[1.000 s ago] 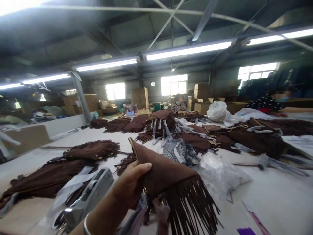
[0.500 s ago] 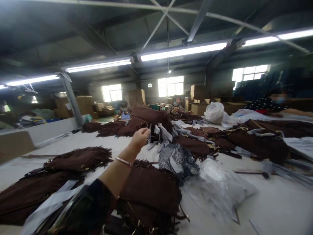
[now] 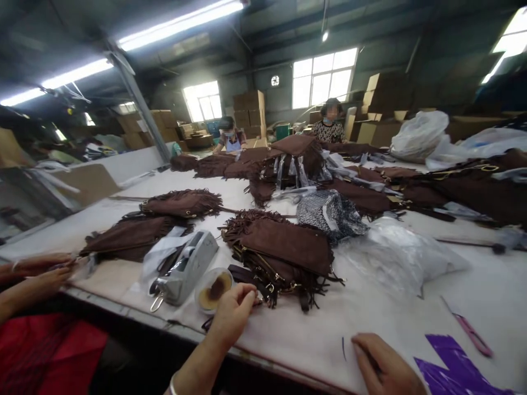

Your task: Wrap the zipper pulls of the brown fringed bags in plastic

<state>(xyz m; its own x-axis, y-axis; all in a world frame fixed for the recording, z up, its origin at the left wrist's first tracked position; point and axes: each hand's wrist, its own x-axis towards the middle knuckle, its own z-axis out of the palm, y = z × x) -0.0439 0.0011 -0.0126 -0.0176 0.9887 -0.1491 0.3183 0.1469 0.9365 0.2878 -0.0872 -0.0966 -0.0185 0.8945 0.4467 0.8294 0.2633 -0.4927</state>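
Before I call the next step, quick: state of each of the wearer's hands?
Left hand: fingers pinched closed beside the brown fringed bags; whether anything is held can't be told.
Right hand: loosely curled at the table; nothing visibly held.

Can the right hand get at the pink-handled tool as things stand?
Looks like yes: the right hand is at the same side of the table, and nothing visible covers the pink-handled tool. The purple plastic lies close by, so it may get brushed.
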